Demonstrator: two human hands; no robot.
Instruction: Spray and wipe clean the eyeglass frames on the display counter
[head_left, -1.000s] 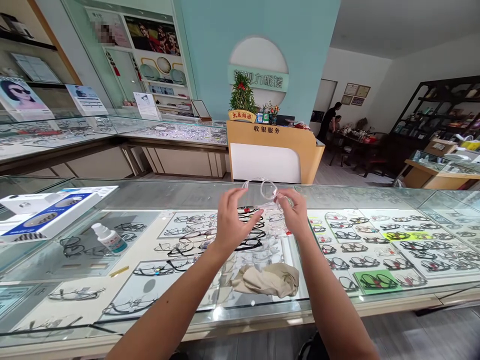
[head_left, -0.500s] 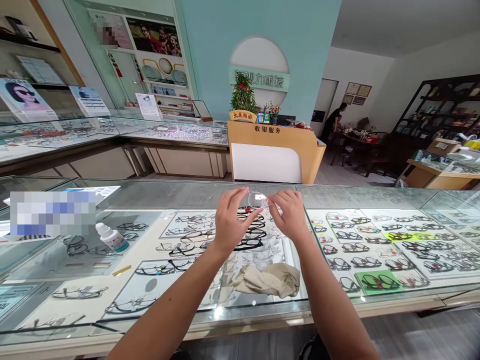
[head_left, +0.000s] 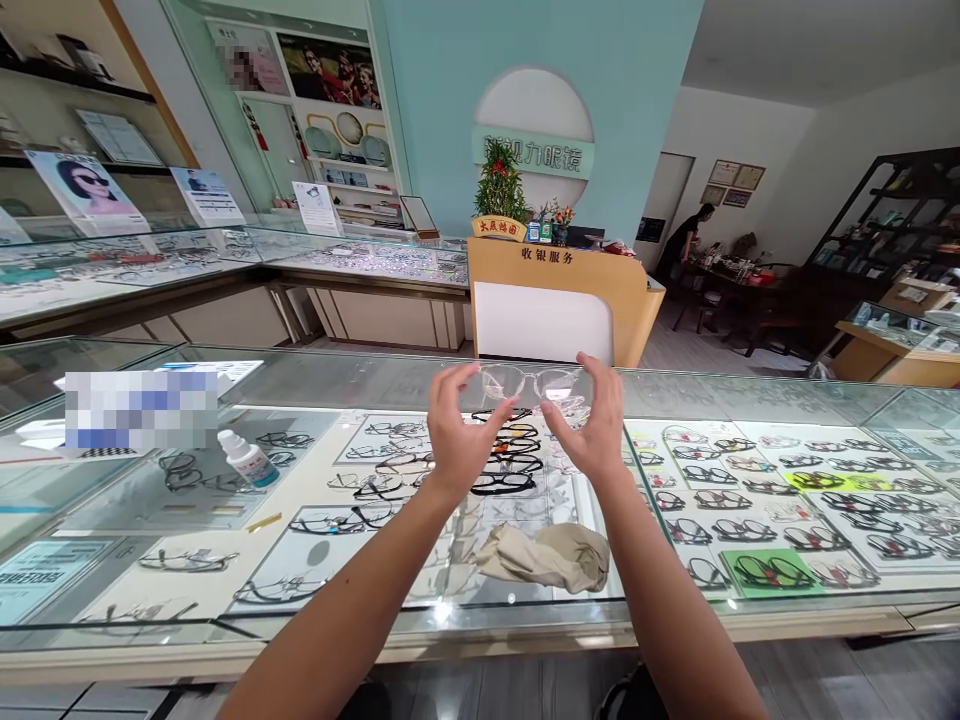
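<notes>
In the head view, a glass-topped desk (head_left: 360, 386) extends across the front, and under its glass lies a column of black eyeglass frames (head_left: 507, 464). A crumpled beige cloth (head_left: 544, 558) rests on the glass, near the front edge. Above the desk, the left hand (head_left: 466, 438) and the right hand (head_left: 597, 428) are each grasping one side of the clear-rimmed eyeglasses (head_left: 530, 377), between thumb and fingers. These eyeglasses are held level, beyond the cloth. A white-capped bottle (head_left: 249, 461) stands well apart, at the left; near it is a small yellow strip (head_left: 264, 522).
</notes>
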